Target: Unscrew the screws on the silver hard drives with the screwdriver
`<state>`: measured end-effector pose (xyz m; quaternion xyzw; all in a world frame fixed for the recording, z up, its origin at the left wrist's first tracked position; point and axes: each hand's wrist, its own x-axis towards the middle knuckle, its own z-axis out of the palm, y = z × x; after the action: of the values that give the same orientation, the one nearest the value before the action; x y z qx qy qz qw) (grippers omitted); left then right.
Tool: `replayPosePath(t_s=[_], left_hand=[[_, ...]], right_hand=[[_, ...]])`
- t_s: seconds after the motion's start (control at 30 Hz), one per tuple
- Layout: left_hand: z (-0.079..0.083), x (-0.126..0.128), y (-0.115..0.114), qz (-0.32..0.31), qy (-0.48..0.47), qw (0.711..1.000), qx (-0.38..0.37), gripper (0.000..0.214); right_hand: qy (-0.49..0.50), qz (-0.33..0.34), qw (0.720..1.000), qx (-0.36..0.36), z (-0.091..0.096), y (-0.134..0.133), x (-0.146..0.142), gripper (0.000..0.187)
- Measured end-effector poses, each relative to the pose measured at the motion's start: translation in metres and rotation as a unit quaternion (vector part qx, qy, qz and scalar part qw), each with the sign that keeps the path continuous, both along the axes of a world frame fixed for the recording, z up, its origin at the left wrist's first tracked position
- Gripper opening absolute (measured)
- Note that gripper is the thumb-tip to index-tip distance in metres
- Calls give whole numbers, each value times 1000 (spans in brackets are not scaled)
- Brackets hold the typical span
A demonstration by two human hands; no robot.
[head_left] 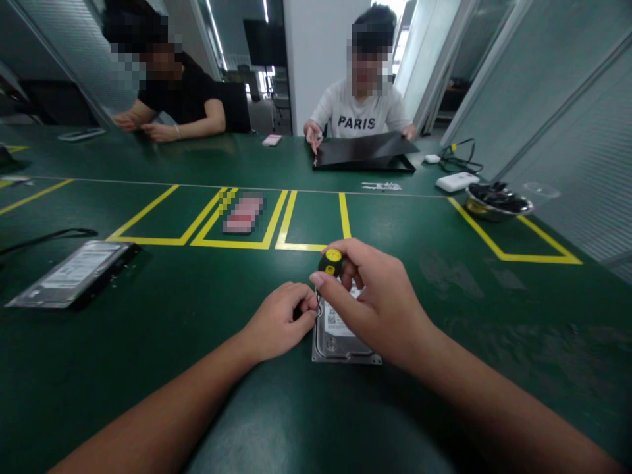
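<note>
A silver hard drive (340, 339) lies flat on the green table (148, 368) right in front of me. My right hand (375, 303) is closed round a screwdriver with a yellow and black handle (331, 261), held upright over the drive's far left corner. My left hand (279, 321) rests at the drive's left edge, fingers curled and pinched close to the screwdriver's shaft; what they hold, if anything, is hidden. The screwdriver's tip is covered by my fingers.
A second hard drive (74, 273) lies at the left with a black cable (44, 238) behind it. Yellow tape boxes (237, 220) mark the table's middle. At the far side two people sit; one handles a black laptop (363, 153). A metal bowl (496, 201) stands right.
</note>
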<state>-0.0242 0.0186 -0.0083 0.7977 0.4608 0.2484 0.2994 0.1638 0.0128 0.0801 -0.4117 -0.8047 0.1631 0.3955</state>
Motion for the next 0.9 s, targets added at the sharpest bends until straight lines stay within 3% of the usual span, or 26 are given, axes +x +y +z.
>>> replayPosePath(t_s=[0.23,0.37,0.43,0.5,0.6,0.77,0.9], left_hand=[[4,1,-2,-1,-12,1000,6,6],[6,2,-3,-1,-5,1000,9,6],[6,2,-4,-1,-2,1000,4,4],[5,2,-4,-3,-2,1000,-2,2],[4,2,-4,-5,-6,1000,-5,2],[6,1,-4,-2,0,1000,-6,2],[6,2,-3,-4,-1,1000,-4,3]], right_hand=[[-4,23,1000,-18,15,-10,3,15],[24,-13,1000,15,36,-16,30,16],[-2,-42,998,49,39,-18,51,20],[-75,-65,989,111,30,-19,76,22],[-163,-67,970,166,1,-21,115,24],[-345,-47,918,188,-48,-29,171,30],[-416,-44,890,179,-62,-36,193,33]])
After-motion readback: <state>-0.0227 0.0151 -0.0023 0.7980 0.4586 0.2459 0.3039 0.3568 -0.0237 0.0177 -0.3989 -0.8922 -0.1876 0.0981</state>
